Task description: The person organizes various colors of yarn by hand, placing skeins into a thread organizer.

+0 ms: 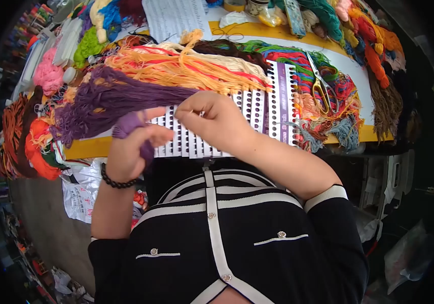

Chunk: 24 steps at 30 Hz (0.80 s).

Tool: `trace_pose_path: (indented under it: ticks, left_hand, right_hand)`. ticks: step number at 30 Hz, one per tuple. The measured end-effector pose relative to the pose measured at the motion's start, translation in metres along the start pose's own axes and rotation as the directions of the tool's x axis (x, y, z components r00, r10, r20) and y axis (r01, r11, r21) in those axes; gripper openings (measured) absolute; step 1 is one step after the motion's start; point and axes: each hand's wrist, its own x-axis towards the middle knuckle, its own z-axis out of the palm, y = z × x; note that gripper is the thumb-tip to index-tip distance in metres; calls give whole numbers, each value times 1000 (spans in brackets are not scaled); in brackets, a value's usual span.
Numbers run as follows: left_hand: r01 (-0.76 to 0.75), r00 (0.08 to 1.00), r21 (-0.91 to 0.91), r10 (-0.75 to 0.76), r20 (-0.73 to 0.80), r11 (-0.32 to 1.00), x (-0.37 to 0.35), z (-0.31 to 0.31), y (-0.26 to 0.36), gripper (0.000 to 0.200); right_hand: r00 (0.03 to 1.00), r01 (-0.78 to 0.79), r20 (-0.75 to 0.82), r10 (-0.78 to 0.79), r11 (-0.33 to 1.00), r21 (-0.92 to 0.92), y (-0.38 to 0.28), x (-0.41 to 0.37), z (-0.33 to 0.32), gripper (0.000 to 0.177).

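Note:
My left hand (138,144) is curled round a bunch of purple thread (128,125), part of which hangs below the fingers. Just to its right, my right hand (217,120) is closed in a pinch above white cards (179,139) with rows of punched holes. What sits between those fingertips is too small to make out. Loose purple strands (100,101) spread over the table to the left, running up to the cards. Behind them lie orange and yellow strands (176,63), and a purple-edged punched card (281,101) lies right of my right hand.
Scissors with gold handles (320,93) rest on multicoloured threads at the right. A printed sheet (176,17) lies at the back. Pink yarn (49,71) and orange yarn (42,147) are on the left, more skeins (371,40) on the right. The table's yellow edge (87,148) is near my body.

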Motion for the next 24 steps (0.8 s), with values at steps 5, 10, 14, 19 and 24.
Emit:
trace_pose_path:
  ticks: [5, 10, 14, 19, 24]
  left_hand:
    - [-99, 989, -133, 112, 94, 986, -13, 6, -7, 43]
    - [-159, 986, 80, 153, 71, 984, -24, -4, -18, 47]
    - [-235, 972, 106, 230, 55, 966, -32, -16, -19, 45]
    - [-80, 996, -187, 84, 10, 979, -44, -39, -7, 39]
    - [-138, 990, -186, 131, -47, 973, -46, -59, -15, 34]
  right_hand:
    - [974, -195, 186, 131, 899, 391, -11, 4, 37, 12]
    - [872, -490, 315, 376, 689, 533, -16, 2, 58, 10]
    - [859, -511, 367, 357, 642, 571, -18, 3, 69, 10]
    - [891, -452, 359, 278, 617, 644, -23, 4, 84, 10]
    - [913, -408, 302, 275, 655, 637, -23, 9, 95, 7]
